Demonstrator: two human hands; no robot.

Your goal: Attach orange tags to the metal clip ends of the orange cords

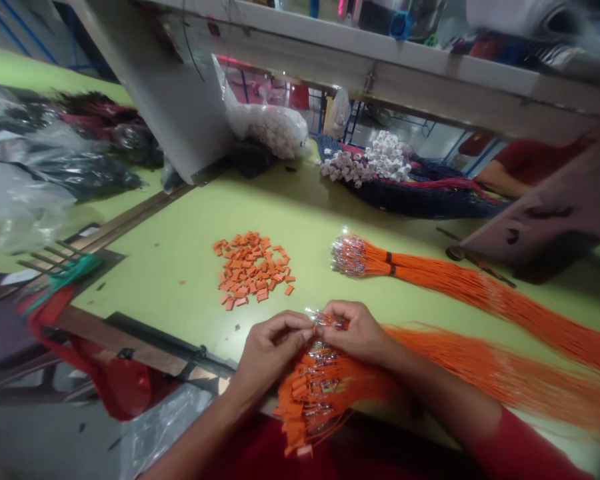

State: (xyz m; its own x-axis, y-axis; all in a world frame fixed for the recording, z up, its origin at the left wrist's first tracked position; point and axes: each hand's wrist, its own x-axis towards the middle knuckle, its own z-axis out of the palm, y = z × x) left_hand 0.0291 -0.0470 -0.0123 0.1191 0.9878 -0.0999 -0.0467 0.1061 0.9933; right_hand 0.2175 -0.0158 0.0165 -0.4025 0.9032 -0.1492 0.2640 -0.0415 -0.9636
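Observation:
My right hand (357,330) is closed around a few orange wires (337,322) whose bare metal terminals (312,313) poke out past the fingers. Thumb and fingertips of my left hand (277,343) pinch together right beside those terminals; what they grip is mostly hidden. Below both hands hangs a fan of orange wires (350,383), many ending in orange plastic covers (295,400), others in bare silvery terminals (323,380). Beyond the left hand, a loose pile of small orange plastic covers (253,270) lies on the green tabletop (180,267).
A banded bundle of orange wires (425,270) lies to the right. Farther back are dark wires with white connectors (380,160) and a clear bag of white parts (277,127). A shelf (405,73) spans overhead. A red holder (125,387) hangs at the left edge.

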